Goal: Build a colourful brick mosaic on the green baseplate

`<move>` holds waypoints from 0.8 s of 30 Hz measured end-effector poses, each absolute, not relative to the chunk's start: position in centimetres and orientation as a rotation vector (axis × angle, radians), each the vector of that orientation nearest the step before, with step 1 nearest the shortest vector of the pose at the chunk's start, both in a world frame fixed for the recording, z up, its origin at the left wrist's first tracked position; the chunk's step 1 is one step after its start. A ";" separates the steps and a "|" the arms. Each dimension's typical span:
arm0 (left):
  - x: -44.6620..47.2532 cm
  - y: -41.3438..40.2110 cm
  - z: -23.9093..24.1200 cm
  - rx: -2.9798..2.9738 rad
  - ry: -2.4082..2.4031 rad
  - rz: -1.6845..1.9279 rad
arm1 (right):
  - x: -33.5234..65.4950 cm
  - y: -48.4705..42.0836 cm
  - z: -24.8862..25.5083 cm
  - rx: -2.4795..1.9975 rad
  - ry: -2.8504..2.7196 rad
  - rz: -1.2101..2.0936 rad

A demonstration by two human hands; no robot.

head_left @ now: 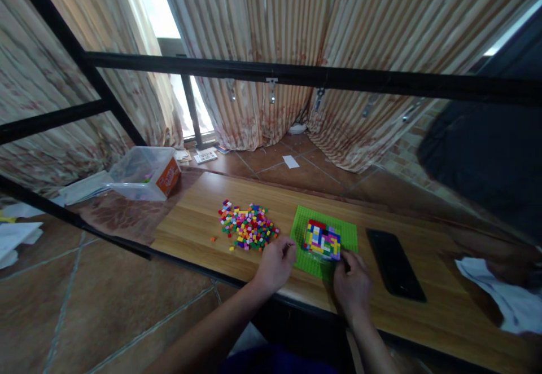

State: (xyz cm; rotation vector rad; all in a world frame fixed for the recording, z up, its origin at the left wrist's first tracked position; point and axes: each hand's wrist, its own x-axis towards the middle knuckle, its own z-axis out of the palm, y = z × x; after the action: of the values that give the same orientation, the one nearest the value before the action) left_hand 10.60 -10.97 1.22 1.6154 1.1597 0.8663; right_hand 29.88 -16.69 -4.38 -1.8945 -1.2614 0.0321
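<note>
A block built of colourful toy bricks (322, 241) rests on a green baseplate (348, 231) on the wooden bench. At the block's near right corner, my right hand (352, 282) is closed, with its fingertips against the edge. My left hand (278, 262) hovers by the baseplate's left edge, its fingers curled together in a pinch. Whatever those fingers hold, if anything, is too small to make out. To the left of that hand lies a heap of loose toy bricks (250, 227) in many colours, with a few strays near it.
A black flat slab, like a phone or tablet (396, 264), lies right of the baseplate. Crumpled white paper (503, 295) is at the far right. A clear plastic bin (141, 174) stands beyond the bench's left end. A black metal rail (271, 71) crosses before the curtains (279, 18).
</note>
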 end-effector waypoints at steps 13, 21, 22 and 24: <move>-0.1 -14.3 1.0 1.801 1.512 0.854 | 31.4 -17.1 -4.6 -2.089 -1.388 -0.007; -2.4 -12.5 0.0 1.854 1.783 0.761 | 31.2 -17.3 -4.1 -2.144 -1.414 -0.041; -2.2 -12.3 -0.1 1.878 1.791 0.730 | 31.1 -17.4 -4.1 -2.144 -1.418 -0.051; -1.7 -11.8 -0.2 1.928 1.811 0.680 | 31.0 -17.4 -3.9 -2.156 -1.418 -0.057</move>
State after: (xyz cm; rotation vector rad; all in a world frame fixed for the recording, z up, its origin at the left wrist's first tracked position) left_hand -1.67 -11.82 -0.22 1.9280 1.8107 0.6804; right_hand 31.00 -17.39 -3.90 -2.1561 -1.4178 -0.0567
